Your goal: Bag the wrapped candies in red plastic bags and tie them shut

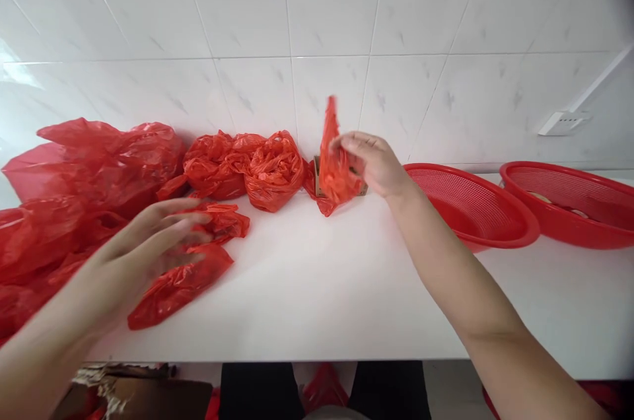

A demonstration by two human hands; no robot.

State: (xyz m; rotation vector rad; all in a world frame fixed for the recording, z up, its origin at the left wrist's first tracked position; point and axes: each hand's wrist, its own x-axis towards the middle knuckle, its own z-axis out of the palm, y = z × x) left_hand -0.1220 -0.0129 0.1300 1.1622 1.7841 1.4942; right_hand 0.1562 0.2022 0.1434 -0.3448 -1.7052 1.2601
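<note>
One red bag (339, 175) held up

Gripped in the bent fingers of the right hand (371, 159), just right of frame centre, before a partly hidden box (317, 186). Over crumpled red bags (181, 289) at centre left, with the left hand (136, 255) loosely spread, empty. At right, two red baskets (495, 209).

left hand (148, 242) bare | right hand (366, 159) bare | forearms (450, 275) bare | trousers (257, 390) black | top (337, 414) grey

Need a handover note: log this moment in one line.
right hand: holds red bag | left hand: open, near other red bags | at right: red baskets
</note>
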